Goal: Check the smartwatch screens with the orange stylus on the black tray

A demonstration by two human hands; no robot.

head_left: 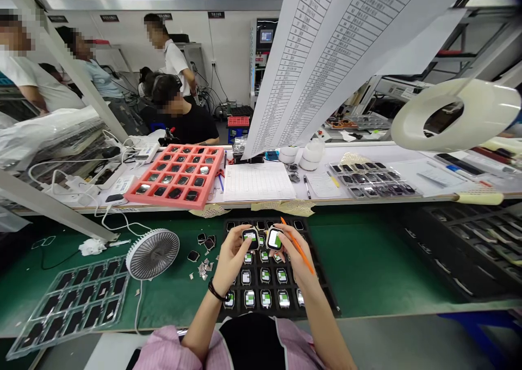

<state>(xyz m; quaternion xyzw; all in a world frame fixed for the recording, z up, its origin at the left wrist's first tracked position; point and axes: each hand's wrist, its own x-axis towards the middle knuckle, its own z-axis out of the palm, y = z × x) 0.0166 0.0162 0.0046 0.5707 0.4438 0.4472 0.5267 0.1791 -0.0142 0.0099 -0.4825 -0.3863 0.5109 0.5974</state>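
My left hand (231, 257) pinches a small square watch-like device (250, 238) with a black frame and a lit screen showing green. My right hand (292, 248) holds a second such device (274, 239) by its edges. An orange stylus (298, 246) lies in the same hand, its tip pointing up past the fingers. Both hands hover close together over a black compartment tray (314, 283) on the green bench mat (367, 266). Several similar devices sit in its rows, and my hands and forearms hide part of them. A dark beaded bracelet (216, 291) circles my left wrist.
Left of the tray are peeled film scraps (202, 269), a small white fan (153, 254), and a clear tray of dark pieces (77, 302). A black rack (468, 245) stands right. On the far shelf are a red tray (175, 175) and papers. Co-workers stand beyond.
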